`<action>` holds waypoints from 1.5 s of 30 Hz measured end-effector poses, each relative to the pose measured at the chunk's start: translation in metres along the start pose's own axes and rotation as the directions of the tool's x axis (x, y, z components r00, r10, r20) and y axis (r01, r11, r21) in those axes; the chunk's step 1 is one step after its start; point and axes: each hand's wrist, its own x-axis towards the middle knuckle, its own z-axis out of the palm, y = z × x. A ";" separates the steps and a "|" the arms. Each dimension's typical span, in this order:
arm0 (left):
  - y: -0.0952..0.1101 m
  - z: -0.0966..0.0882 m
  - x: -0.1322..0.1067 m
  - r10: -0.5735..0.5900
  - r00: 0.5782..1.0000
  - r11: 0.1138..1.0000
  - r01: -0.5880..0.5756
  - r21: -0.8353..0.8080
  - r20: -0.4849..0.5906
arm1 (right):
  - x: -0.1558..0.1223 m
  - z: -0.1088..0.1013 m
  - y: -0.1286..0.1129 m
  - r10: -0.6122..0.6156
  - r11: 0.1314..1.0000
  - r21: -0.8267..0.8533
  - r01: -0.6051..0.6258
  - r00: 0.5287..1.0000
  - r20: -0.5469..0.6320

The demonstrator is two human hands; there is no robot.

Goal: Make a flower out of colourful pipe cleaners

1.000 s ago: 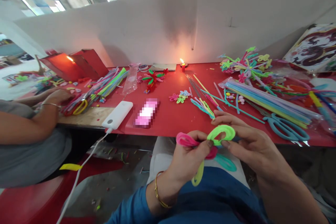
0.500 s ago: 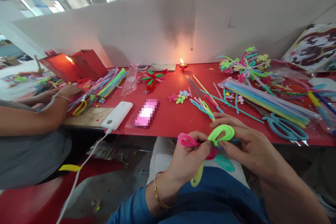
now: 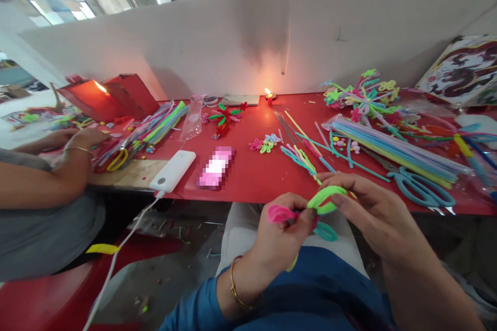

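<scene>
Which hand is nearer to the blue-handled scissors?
Right. The right hand is just left of the scissors; the left hand is farther left, on the right hand's far side.

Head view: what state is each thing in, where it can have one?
Left hand: closed, pinching the green loop's base
Right hand: fingers and thumb on the green loop
Green loop: bent, between both hands
Pink loop: bent, at left hand
Candle: lit
Blue scissors: lying on table
Power bank: cable plugged in
</scene>
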 end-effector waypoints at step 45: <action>0.014 -0.022 0.010 -0.156 0.959 0.938 0.219 -0.269 0.236 | 0.004 0.000 -0.002 -0.220 0.948 -0.181 0.263 0.949 0.228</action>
